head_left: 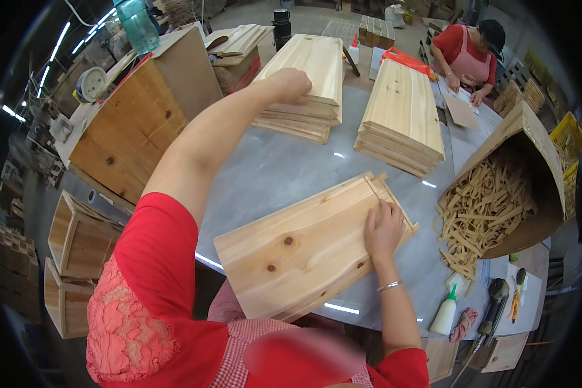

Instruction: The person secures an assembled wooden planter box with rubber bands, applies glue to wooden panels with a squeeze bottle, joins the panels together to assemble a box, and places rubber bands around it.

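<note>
- Head view: right grip [383, 231] on the panel's [291, 249] right end, panel overhanging the desk's [271, 161] near edge; whether it clasps, can't tell!
- Left grip [292, 86] curls over the left stack [321, 74]; hold unclear.
- Step: steadying the panel, apparently; next calls for careful edge alignment.
- Writing: none legible on the panel.

Two stacks of wooden panels [404, 107] at and right of the left hand [290, 86], one wooden piece [291, 249] under the right hand [385, 229], one carton [544, 150] and one green-capped bottle [443, 317] right of that hand
</note>
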A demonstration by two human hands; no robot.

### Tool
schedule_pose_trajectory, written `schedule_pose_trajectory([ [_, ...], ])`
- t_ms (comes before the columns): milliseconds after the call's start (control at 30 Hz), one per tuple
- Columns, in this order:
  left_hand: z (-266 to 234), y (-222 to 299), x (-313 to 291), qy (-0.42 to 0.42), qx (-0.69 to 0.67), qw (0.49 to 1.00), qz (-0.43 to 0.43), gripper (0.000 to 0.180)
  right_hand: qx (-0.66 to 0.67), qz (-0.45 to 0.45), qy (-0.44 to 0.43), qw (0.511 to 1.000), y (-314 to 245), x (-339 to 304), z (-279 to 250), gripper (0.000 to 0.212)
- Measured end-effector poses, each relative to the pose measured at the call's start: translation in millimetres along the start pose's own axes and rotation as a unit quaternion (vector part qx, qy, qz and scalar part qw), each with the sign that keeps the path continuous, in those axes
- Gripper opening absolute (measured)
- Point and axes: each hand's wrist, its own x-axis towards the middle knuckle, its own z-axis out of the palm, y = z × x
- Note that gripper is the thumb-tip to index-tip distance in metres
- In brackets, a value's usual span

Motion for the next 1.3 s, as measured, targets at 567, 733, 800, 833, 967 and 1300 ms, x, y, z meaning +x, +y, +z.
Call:
schedule_pose_trajectory([
  [567, 71.4, 86.9, -149.7, 0.304, -0.945, 0.002, -0.124, 0.055, -0.017, -0.019, 0.024, 0.999, 6.0, -2.7, 9.2, 0.036],
  [733, 58.7, 97.0, -169.5, 0.328, -0.914, 0.055, -0.232, 0.051, -0.005, -0.021, 0.017, 1.000, 7.6, -5.2, 9.8, 0.035],
  [800, 64.1, 116.1, -220.9, 0.313, -0.924, 0.086, -0.203, 0.052, 0.000, -0.013, 0.009, 1.000, 14.6, -5.8, 7.9, 0.035],
  [833, 64.8, 124.6, -252.8, 0.301, -0.923, 0.101, -0.215, 0.053, 0.014, -0.017, 0.006, 1.000, 18.0, -4.6, 9.4, 0.033],
  [967, 67.0, 160.5, -376.0, 0.242, -0.927, 0.149, -0.246, 0.058, 0.116, 0.007, 0.007, 0.993, 42.9, 6.3, 19.5, 0.029],
  [1300, 101.4, 228.8, -453.9, 0.142, -0.937, 0.127, -0.293, 0.061, 0.297, 0.169, -0.108, 0.934, 58.5, 35.2, 10.6, 0.051],
])
